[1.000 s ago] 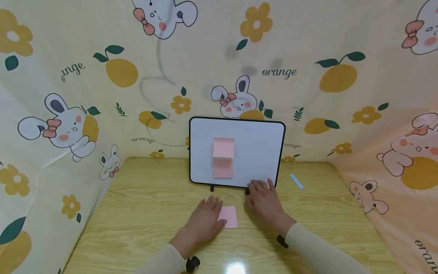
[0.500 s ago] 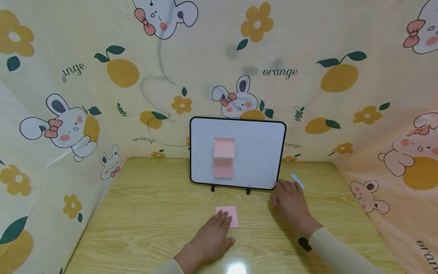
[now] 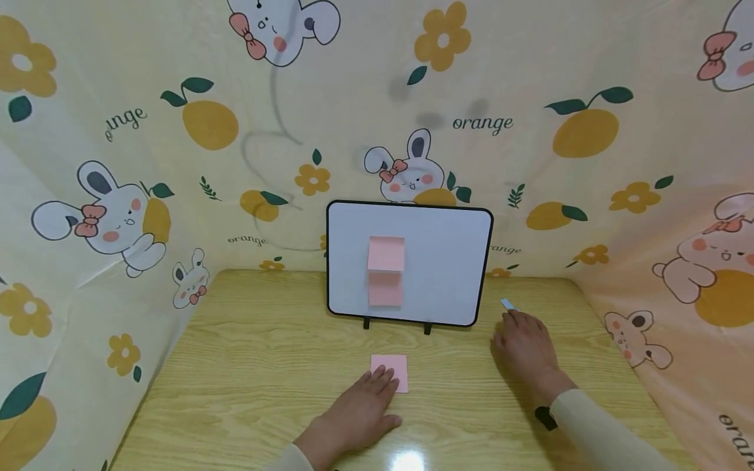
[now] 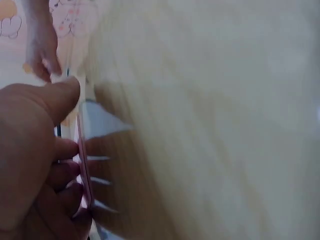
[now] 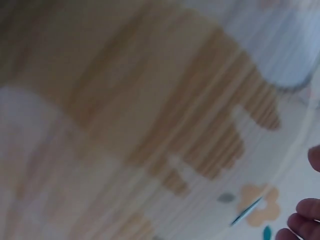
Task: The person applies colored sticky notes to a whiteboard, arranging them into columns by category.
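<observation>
My left hand (image 3: 359,412) rests its outstretched fingers on a square pink sticky note pad (image 3: 401,367) lying on the table. Seen edge-on in the left wrist view, the pad (image 4: 85,165) is a thin pink layer under the fingertips. Farther right, my right hand (image 3: 530,347) reaches over a narrow light-blue strip (image 3: 507,304), covering its near end in the head view. The right wrist view has the strip (image 5: 246,212) on the table, apart from the loosely bent fingers (image 5: 307,225), with nothing held between them.
A black-framed whiteboard (image 3: 444,261) stands on small black feet (image 3: 427,329) at the back of the wooden table (image 3: 265,366). Two pink sticky notes hang on it, an upper note (image 3: 386,254) and a lower note (image 3: 385,291). Printed cloth (image 3: 353,85) encloses the back and sides.
My right hand has moved right, from the whiteboard's lower right corner to the blue strip. My left hand has shifted slightly down and right, its fingers now on the pink pad.
</observation>
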The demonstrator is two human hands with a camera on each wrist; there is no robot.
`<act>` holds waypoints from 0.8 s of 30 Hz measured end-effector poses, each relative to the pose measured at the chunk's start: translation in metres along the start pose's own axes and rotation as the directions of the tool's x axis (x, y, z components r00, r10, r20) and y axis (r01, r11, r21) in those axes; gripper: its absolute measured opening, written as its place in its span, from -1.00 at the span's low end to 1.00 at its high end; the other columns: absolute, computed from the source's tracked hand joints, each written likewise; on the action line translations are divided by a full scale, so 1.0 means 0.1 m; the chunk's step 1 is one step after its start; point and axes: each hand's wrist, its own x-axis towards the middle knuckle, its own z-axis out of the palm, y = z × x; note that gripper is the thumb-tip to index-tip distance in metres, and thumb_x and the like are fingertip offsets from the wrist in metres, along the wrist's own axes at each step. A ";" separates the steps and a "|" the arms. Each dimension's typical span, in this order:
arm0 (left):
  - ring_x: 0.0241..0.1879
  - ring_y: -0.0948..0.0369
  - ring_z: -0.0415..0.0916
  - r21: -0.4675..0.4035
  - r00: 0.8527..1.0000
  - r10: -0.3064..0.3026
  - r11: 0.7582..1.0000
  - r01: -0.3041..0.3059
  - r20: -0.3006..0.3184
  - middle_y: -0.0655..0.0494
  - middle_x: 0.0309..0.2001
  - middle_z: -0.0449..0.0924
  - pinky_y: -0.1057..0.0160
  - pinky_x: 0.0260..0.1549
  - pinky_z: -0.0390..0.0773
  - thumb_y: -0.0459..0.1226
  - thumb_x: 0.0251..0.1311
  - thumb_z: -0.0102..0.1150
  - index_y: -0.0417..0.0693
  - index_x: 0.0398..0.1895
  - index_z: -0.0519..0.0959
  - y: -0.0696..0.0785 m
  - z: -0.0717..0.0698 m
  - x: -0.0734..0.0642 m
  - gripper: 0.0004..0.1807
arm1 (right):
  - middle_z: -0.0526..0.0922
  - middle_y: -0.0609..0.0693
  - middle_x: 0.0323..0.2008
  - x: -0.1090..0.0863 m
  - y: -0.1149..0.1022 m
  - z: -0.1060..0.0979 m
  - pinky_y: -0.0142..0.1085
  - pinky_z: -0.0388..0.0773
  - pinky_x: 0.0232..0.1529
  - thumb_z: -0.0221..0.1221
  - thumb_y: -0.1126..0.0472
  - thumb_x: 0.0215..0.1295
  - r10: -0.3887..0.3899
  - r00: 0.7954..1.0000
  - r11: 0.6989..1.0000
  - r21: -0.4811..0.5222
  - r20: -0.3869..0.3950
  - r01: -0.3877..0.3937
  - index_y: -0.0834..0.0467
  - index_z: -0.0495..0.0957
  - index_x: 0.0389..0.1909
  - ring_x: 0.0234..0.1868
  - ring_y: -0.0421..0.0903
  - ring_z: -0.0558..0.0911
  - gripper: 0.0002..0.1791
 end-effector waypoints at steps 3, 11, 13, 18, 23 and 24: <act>0.63 0.01 0.18 -0.041 1.000 0.009 0.999 -0.009 -0.014 -0.05 0.60 0.29 0.03 0.61 0.23 0.16 0.56 0.00 -0.13 0.56 0.38 -0.11 -0.02 -0.02 -0.26 | 0.51 0.49 0.28 -0.02 0.12 0.02 0.39 0.46 0.31 0.21 0.12 0.49 0.036 0.997 0.999 0.026 0.069 -0.038 0.54 0.41 0.31 0.33 0.47 0.47 -0.38; 0.64 -0.03 0.14 -0.166 0.999 -0.043 0.985 0.042 -0.005 -0.09 0.61 0.26 -0.02 0.62 0.18 0.10 0.59 -0.01 -0.16 0.55 0.40 -0.43 -0.06 -0.09 -0.31 | 0.37 0.56 0.40 -0.04 0.40 0.04 0.45 0.38 0.34 0.14 0.07 0.57 0.040 0.983 0.997 0.064 0.177 -0.053 0.54 0.25 0.46 0.40 0.53 0.38 -0.28; 0.63 -0.06 0.14 -0.197 0.998 -0.055 0.979 0.053 -0.009 -0.11 0.61 0.27 -0.06 0.61 0.20 0.08 0.59 0.01 -0.17 0.54 0.41 -0.49 -0.08 -0.11 -0.32 | 0.31 0.55 0.45 -0.03 0.44 0.05 0.47 0.33 0.37 0.10 0.05 0.59 0.028 0.979 0.996 0.075 0.200 -0.044 0.52 0.21 0.49 0.44 0.53 0.34 -0.27; 0.62 -0.07 0.16 -0.232 0.995 -0.092 0.969 0.082 -0.030 -0.12 0.59 0.29 -0.11 0.59 0.22 0.05 0.59 0.04 -0.19 0.51 0.44 -0.63 -0.11 -0.14 -0.35 | 0.21 0.50 0.53 0.02 0.48 0.07 0.54 0.21 0.40 0.02 0.05 0.65 -0.001 0.969 0.993 0.118 0.248 -0.029 0.47 0.17 0.54 0.52 0.50 0.24 -0.29; 0.61 -0.07 0.20 -0.236 0.992 -0.111 0.967 0.095 -0.056 -0.12 0.58 0.32 -0.10 0.59 0.23 0.01 0.58 0.08 -0.20 0.47 0.47 -0.71 -0.09 -0.13 -0.39 | 0.26 0.47 0.52 0.01 0.45 0.05 0.58 0.17 0.38 -0.04 0.06 0.69 -0.018 0.957 0.985 0.167 0.289 -0.032 0.44 0.23 0.53 0.52 0.49 0.26 -0.36; 0.61 -0.07 0.20 -0.237 0.992 -0.111 0.967 0.094 -0.057 -0.12 0.58 0.33 -0.09 0.59 0.23 0.00 0.58 0.08 -0.21 0.47 0.48 -0.71 -0.09 -0.13 -0.40 | 0.29 0.47 0.51 0.01 0.45 0.05 0.59 0.18 0.37 -0.04 0.07 0.69 -0.014 0.957 0.986 0.164 0.290 -0.036 0.44 0.26 0.51 0.50 0.49 0.28 -0.37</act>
